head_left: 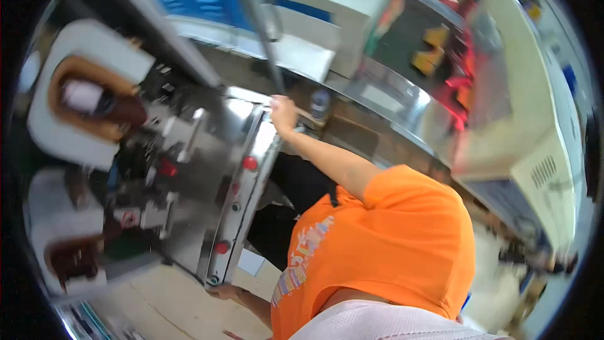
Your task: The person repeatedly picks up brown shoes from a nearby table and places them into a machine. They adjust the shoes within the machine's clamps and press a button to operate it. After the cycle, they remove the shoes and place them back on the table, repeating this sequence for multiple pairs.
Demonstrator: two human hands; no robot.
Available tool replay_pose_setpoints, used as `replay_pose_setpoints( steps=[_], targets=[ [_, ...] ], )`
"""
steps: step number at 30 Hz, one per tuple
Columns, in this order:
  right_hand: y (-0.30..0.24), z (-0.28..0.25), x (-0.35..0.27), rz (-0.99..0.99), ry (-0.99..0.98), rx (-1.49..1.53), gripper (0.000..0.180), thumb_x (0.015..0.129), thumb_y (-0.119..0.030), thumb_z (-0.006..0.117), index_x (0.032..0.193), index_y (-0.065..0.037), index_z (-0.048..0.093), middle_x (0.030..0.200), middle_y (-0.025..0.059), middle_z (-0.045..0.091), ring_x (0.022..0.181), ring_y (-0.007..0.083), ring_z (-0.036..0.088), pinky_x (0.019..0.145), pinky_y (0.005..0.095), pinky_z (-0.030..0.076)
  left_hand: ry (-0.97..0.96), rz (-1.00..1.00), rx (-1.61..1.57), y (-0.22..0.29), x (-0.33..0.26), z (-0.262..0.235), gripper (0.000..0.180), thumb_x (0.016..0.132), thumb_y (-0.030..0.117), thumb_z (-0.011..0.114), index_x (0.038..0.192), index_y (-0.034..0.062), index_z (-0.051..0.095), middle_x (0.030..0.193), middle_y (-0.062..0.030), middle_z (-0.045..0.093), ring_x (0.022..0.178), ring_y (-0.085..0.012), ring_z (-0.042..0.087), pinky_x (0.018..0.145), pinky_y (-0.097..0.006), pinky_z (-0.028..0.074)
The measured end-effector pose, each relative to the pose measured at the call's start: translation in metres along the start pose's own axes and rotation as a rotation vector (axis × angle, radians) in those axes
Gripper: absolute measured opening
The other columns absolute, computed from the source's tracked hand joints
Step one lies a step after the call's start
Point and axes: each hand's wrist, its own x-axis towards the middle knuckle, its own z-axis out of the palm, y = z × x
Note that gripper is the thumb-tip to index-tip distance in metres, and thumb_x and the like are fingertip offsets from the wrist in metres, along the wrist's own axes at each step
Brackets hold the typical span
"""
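Observation:
My right hand [284, 114] is closed around the upper corner of a metal machine's front panel [242, 179], close beside an upright metal post [260, 25]. At the opposite end of that panel, my left hand [225, 291] grips the lower corner; its fingers are partly hidden and blurred. Red push buttons, one a red button [250, 163], sit along the panel between my hands. Behind it on the machine, a brown U-shaped pad [63, 88] rests on a white plate [47, 123] around a pale and dark object. A second brown piece [72, 261] lies on another white plate.
A bottle [320, 102] stands near my right hand. Past it is a metal-edged bench [393, 91]; yellow pieces [429, 60] lie on a dark surface beside a red glow. A large cream machine [522, 132] stands on the right. A pale paper [251, 263] lies near my legs.

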Motion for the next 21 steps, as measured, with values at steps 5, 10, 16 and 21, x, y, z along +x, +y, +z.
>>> replay_pose_setpoints(
  steps=[5,10,16,21],
  targets=[
    [-0.019,-0.017,-0.001,-0.023,-0.055,-0.067,0.023,0.082,-0.024,0.053,0.099,-0.009,0.058,0.096,0.0114,0.058,0.091,0.0298,0.052,0.078,0.0398,0.040,0.047,0.032,-0.113,0.006,-0.009,0.000,0.039,0.094,0.025,0.037,0.120,-0.0029,0.047,0.121,-0.0183,0.050,0.108,-0.0286,0.051,0.091,-0.034,0.041],
    [-0.028,-0.023,-0.003,-0.082,-0.133,-0.080,0.027,0.083,-0.026,0.052,0.100,-0.006,0.058,0.096,0.0136,0.059,0.090,0.0314,0.053,0.080,0.0388,0.040,0.115,0.150,-0.076,-0.020,-0.001,-0.004,0.038,0.093,0.023,0.040,0.118,-0.0050,0.048,0.116,-0.0199,0.053,0.105,-0.0290,0.052,0.089,-0.034,0.040],
    [-0.032,-0.031,-0.001,-0.068,-0.171,-0.089,0.033,0.087,-0.028,0.044,0.104,-0.003,0.056,0.103,0.0155,0.057,0.095,0.0324,0.052,0.082,0.0397,0.040,0.093,0.045,-0.029,0.023,-0.021,-0.004,0.038,0.090,0.022,0.043,0.118,-0.0020,0.047,0.120,-0.0186,0.049,0.114,-0.0343,0.042,0.094,-0.038,0.035],
    [-0.030,-0.029,0.000,-0.063,-0.142,-0.102,0.032,0.087,-0.030,0.045,0.102,-0.004,0.058,0.103,0.0134,0.058,0.095,0.0304,0.054,0.081,0.0383,0.041,0.075,0.587,0.435,0.068,-0.059,-0.014,0.038,0.086,0.020,0.046,0.121,0.0043,0.044,0.130,-0.0158,0.040,0.125,-0.0349,0.028,0.102,-0.053,0.016]
  ],
)
